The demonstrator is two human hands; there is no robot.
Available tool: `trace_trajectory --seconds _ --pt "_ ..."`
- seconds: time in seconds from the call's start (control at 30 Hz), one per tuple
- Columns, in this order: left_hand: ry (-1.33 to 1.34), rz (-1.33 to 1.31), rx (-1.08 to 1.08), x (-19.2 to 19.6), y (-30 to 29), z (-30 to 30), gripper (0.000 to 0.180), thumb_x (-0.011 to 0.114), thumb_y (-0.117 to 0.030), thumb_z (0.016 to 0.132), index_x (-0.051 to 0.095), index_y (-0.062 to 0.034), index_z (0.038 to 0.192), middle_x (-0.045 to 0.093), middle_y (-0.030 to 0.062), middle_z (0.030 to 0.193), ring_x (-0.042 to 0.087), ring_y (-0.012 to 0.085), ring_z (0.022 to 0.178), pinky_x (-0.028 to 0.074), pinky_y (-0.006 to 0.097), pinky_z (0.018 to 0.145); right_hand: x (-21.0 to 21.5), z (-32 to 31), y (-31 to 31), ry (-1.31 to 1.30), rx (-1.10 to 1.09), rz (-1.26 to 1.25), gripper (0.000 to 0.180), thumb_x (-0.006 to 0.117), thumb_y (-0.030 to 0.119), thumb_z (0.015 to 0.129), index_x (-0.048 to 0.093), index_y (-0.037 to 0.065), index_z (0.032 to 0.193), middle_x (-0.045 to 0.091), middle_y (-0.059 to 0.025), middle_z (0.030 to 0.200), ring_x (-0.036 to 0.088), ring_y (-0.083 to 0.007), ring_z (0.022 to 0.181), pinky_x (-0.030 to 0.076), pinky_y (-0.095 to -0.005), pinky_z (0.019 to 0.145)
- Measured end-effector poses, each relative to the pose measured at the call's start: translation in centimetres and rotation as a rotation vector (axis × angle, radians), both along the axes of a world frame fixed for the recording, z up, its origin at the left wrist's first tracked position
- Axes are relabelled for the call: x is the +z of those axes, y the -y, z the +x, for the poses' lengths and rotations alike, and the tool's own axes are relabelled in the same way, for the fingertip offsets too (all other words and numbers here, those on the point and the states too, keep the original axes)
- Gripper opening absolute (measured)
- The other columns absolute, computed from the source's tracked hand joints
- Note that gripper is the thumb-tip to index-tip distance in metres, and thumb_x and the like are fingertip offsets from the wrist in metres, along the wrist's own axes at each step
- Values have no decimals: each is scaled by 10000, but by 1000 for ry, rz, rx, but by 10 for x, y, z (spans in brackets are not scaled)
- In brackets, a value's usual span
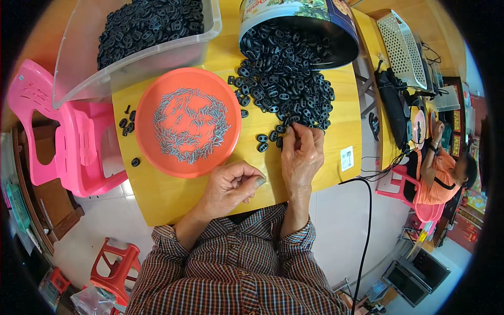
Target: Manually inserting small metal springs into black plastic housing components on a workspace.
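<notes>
My right hand (pixel 303 155) reaches to the front edge of a heap of small black oval pieces with two holes (pixel 294 94). Its fingers are drawn together among the nearest pieces; what lies between the fingertips is hidden. Closer to me, my left hand (pixel 234 186) hovers over the yellow table, thumb and fingers pressed together, and anything in them is too small to name. Just beyond it sits a round orange plate (pixel 147 134) holding many small grey screws (pixel 220 126). A few loose black pieces (pixel 262 143) lie between the plate and my right hand.
The heap spills from a large tipped round tin (pixel 336 16). A clear plastic bin (pixel 210 32) of black pieces stands at the far left. Other loose pieces (pixel 135 162) lie left of the plate. A pink chair (pixel 84 152) is leftward; a seated person (pixel 441 178) works at right.
</notes>
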State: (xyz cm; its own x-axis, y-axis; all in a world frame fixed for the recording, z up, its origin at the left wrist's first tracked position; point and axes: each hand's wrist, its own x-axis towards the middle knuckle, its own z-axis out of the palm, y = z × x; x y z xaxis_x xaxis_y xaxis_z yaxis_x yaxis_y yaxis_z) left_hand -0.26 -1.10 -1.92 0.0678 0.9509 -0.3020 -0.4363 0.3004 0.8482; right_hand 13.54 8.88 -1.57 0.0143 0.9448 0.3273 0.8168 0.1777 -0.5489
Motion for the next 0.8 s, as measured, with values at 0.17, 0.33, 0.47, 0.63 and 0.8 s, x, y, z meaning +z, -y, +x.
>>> trace_trajectory --seconds 0.17,0.33,0.47,0.63,0.8 --pt "1 8 8 -1 0 0 92 616 -55 878 627 32 904 578 12 641 530 33 509 440 184 445 3 -2 2 58 78 -43 58 676 60 771 635 43 808 578 -107 798 595 -242 585 483 -343 519" --pt "-18 28 20 1 -2 0 93 619 -57 877 627 31 903 581 14 636 538 34 515 447 185 446 8 -1 10 -62 95 -97 52 675 28 763 631 35 791 569 -106 773 572 -214 539 465 -317 496" --pt "-6 28 26 0 0 0 94 620 -60 877 628 30 904 580 13 635 537 33 514 454 184 450 12 8 11 -174 72 -89 59 667 -18 764 627 2 803 557 -100 757 540 -160 514 443 -273 477" --pt "15 -2 -14 2 2 -4 85 583 -18 881 628 35 930 570 18 720 541 45 564 458 189 475 19 12 20 -145 62 -84 49 663 -22 776 631 -14 812 563 -99 769 537 -138 516 438 -259 472" --pt "20 70 31 -2 3 0 82 599 -36 883 627 27 929 571 12 672 535 33 540 452 185 464 13 1 29 -86 210 -118 147 728 45 746 676 31 883 575 -93 778 583 -171 539 470 -281 486"
